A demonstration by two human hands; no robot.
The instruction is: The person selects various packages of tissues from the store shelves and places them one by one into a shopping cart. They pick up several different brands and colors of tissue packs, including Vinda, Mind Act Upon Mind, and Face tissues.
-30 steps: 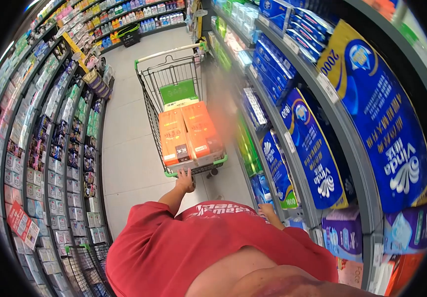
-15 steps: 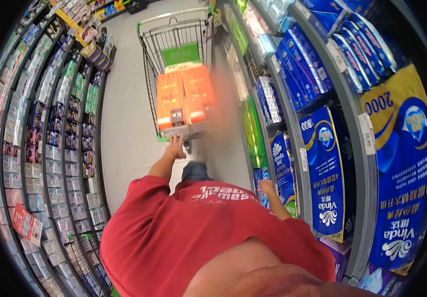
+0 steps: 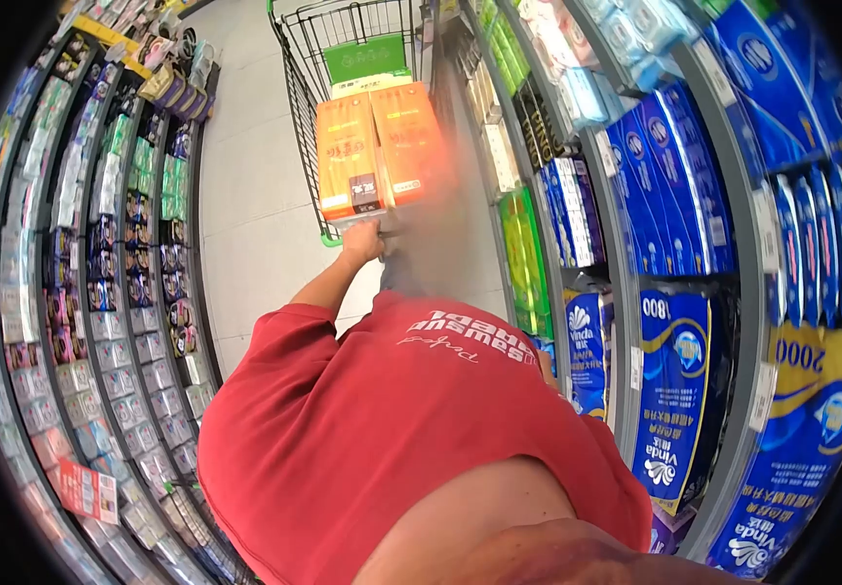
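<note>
My left hand (image 3: 363,240) is closed on the near end of the shopping cart (image 3: 331,237), just below the orange packs. The cart has a black wire basket, and a green panel (image 3: 365,58) stands at its far end. Two orange packs (image 3: 382,146) sit side by side in it, their right edge blurred by a smudge over the view. My right hand is hidden beyond the red shirt (image 3: 421,390); only a sliver of skin shows at the shirt's right edge.
Shelves of small packets (image 3: 114,292) run along the left. Large blue Vinda packs (image 3: 674,390) and other tissue packs fill the right shelves. A red and white sign (image 3: 88,492) juts out at lower left. Grey floor tiles (image 3: 245,185) lie between the shelves and the cart.
My left hand has gone from spread fingers to a closed grip at the cart's near end. My right hand has dropped out of sight. The shelves have shifted in view.
</note>
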